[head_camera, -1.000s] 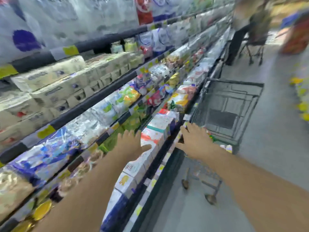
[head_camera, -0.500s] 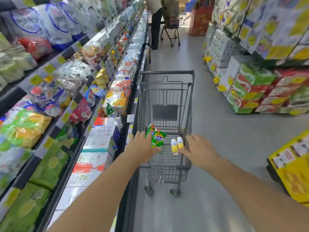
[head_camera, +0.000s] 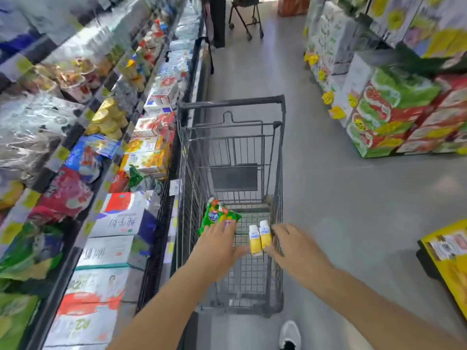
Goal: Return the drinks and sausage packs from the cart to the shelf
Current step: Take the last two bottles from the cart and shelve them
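Reaching into the cart (head_camera: 231, 107) with both hands, person standing at its near end, one white shoe (head_camera: 290, 333) on the floor just behind it. Left hand (head_camera: 216, 245) is spread flat, fingers loosely open, laid over the near edge of the green sausage pack (head_camera: 217, 215); touching or nearly so, not closed on it, nothing gripped. Right hand (head_camera: 294, 246) is also open, fingers fanned, just beside the two yellow drink bottles (head_camera: 259, 237); fingertips near the right bottle, contact cannot be told, nothing held. Bottles stand upright side by side on the wire floor toward the near right corner of the basket; sausage pack leans tilted against the left wall, near left corner. Likely one hand per item so both go out in one lift. Rest of the basket looks bare up to the folded dark seat flap (head_camera: 234, 176) at the far end. Cart is parked tight along the shelf (head_camera: 161, 223) on the left, likely to keep the return reach short. Shelf stock is blurred: boxed milk cartons (head_camera: 113, 221) nearest, mixed packs further along. Far down the aisle a second person beside another trolley (head_camera: 246, 16).
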The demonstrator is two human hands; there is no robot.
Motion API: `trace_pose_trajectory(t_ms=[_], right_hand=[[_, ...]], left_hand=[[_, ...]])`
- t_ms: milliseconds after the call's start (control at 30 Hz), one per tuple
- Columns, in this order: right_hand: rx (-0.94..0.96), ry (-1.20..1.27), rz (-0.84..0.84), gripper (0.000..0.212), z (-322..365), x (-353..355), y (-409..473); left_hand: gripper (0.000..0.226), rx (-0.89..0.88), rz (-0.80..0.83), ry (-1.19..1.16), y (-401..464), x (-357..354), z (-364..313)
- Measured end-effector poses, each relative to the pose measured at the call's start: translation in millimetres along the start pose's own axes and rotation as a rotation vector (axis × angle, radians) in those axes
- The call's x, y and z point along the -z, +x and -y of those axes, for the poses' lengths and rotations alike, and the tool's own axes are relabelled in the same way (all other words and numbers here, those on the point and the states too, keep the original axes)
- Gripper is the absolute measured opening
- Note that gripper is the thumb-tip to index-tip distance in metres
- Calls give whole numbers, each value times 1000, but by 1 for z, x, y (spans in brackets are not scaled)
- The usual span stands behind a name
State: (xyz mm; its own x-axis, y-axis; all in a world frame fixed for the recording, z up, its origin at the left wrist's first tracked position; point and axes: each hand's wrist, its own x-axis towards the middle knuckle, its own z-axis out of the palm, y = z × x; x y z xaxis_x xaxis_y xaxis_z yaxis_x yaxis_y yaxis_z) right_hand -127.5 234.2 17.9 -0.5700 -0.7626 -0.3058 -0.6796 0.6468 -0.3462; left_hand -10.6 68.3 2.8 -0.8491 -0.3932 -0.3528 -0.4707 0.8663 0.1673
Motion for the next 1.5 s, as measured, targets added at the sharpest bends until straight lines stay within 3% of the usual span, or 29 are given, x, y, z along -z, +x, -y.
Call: trace_pose_trajectory(t_ms=[133, 300, 533, 633, 700, 800, 967, 1033, 1100, 1333, 1500], right_hand=[[36, 17, 65, 41, -16, -34, 59], [5, -28, 129, 45, -25, -100, 128], [-198, -323, 325, 61, -44, -199, 227], [-317, -296, 392, 67, -56, -235, 264], [-425, -190, 378, 63, -68, -259, 284], [-631, 22, 250, 48, -86, -292, 302], [-803, 272, 59, 61, -108, -334, 316], [-870, 352, 12, 56, -109, -340, 316], [-918, 375, 6, 47, -110, -341, 315], [-905, 426, 186, 47, -112, -342, 319], [-904, 369, 224, 62, -118, -353, 315]], left_hand=[[71, 24, 50, -74, 49, -32, 11], [67, -45, 118, -33, 117, -99, 40], [67, -149, 289, 150, 220, -205, 78], [62, -175, 312, 111, 253, -249, 81], [62, -154, 333, 9, 271, -275, 79], [64, 42, 403, -320, 297, -309, 73], [34, 440, 403, -961, 308, -337, 56], [32, 508, 348, -1071, 305, -340, 52], [36, 553, 313, -1038, 302, -338, 52], [59, 560, 352, -707, 290, -334, 65], [69, 568, 407, -716, 288, -345, 74]])
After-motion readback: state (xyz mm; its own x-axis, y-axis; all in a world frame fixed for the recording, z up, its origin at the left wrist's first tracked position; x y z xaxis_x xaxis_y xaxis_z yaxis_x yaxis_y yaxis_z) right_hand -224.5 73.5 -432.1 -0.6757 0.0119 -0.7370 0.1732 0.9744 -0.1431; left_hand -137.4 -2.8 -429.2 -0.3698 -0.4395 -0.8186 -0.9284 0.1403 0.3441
